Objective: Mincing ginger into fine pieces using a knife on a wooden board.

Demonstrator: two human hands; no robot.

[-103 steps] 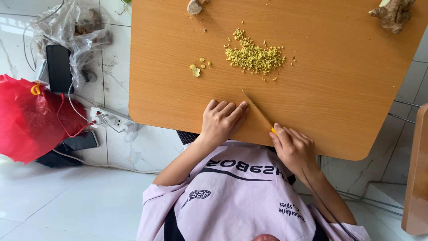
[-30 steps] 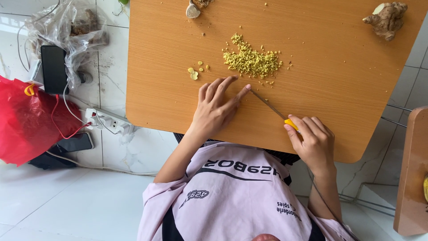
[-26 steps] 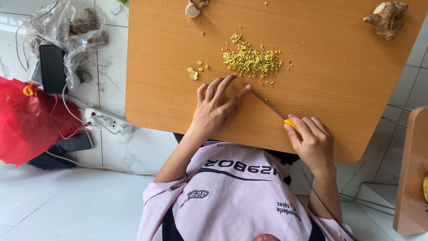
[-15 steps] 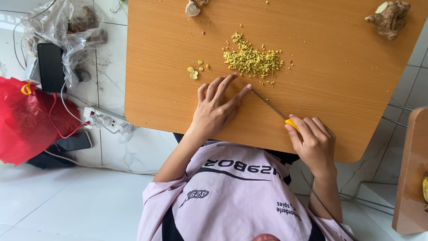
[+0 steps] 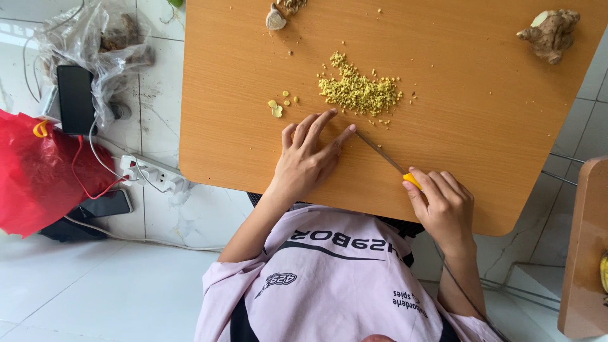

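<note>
We see the knife (image 5: pixel 380 151) lying with its long axis slanted across the wooden table (image 5: pixel 481 126); its yellow handle end sits inside our right hand (image 5: pixel 443 206), whose fingers are curled tight around it, and the thin blade runs up and away to the left, its tip meeting the fingertips of our left hand (image 5: pixel 307 158); that hand lies flat on the board, fingers spread and fanned forward, pinching nothing, its foremost fingers resting on or just at the blade tip, though we cannot tell which; the pile of minced yellow bits (image 5: pixel 358 92) lies just beyond the blade tip, farther from us than both hands and nearer the left one; a few stray bits (image 5: pixel 277 109) sit just ahead of the left hand, to its left; the knobbly ginger root (image 5: pixel 550 33) rests well apart at the far right corner.
</note>
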